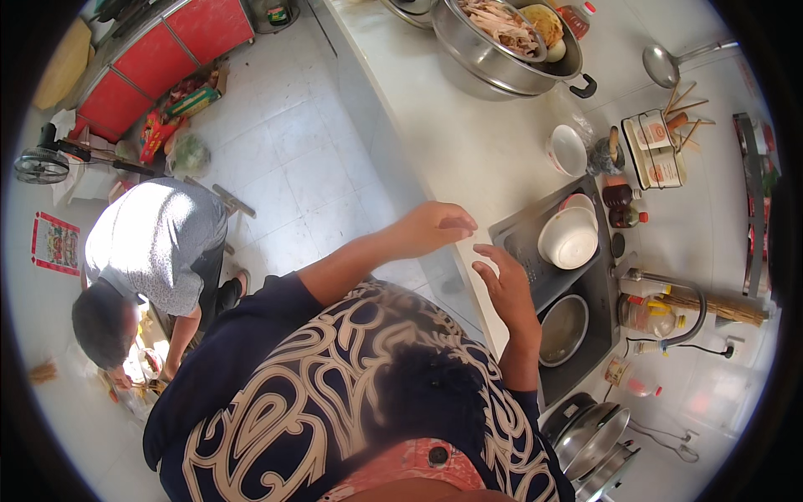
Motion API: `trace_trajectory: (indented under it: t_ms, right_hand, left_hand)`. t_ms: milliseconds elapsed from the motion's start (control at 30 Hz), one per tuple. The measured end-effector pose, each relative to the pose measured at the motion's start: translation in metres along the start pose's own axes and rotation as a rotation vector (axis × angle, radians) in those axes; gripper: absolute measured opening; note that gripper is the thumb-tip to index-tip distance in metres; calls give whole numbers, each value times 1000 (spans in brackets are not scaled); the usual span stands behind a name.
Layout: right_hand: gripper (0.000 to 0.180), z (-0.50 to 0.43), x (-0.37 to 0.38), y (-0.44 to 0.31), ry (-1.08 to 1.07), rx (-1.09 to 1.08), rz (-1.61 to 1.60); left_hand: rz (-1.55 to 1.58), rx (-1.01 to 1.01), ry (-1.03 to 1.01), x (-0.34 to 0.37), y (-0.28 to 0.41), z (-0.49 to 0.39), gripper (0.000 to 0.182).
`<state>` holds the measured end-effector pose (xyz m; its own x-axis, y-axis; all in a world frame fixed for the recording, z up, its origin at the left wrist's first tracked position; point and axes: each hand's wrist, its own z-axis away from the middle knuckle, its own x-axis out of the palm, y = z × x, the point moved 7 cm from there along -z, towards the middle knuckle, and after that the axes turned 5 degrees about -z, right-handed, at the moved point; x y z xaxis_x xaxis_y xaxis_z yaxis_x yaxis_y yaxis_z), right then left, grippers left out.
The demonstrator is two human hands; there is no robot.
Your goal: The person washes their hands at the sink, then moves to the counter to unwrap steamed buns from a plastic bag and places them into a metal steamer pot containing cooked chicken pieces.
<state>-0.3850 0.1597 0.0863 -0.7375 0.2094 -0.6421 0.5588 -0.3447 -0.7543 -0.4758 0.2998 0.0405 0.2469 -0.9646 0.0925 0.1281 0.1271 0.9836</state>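
Observation:
My left hand (pixel 438 227) hovers over the near edge of the white countertop (pixel 414 106), fingers loosely curved and holding nothing. Just across from it, my right hand (pixel 505 282) is raised beside the dark sink (pixel 524 241), with thumb and fingers apart and nothing between them. The hands do not touch. An overturned white bowl (pixel 568 238) rests in the sink's drainer part, partly covering another bowl (pixel 578 203). A round metal basin (pixel 564 329) sits in the other part of the sink, below the curved faucet (pixel 696 314).
A large steel pot (pixel 495 69) holds a bowl of shredded food (pixel 502 28). A white bowl (pixel 566 150) and a chopstick holder (pixel 655 150) stand beyond the sink. Stacked pans (pixel 590 433) are at lower right. Another person (pixel 157 245) bends over at left, near a stool (pixel 229 197).

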Motion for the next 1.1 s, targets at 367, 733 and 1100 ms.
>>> trace_trajectory:
  t_ms: [367,733,1100]
  right_hand:
    - [30,5,-35,-12,-120,-3,-659]
    - [25,34,-75,48,150,-35,-354]
    - [24,0,-36,15,62,20,-315]
  left_hand:
    - [61,52,-48,16,60,18,26]
    - [-607,301,145,70,58,-3,24]
    - [-53,110,124,1,48,-10,20]
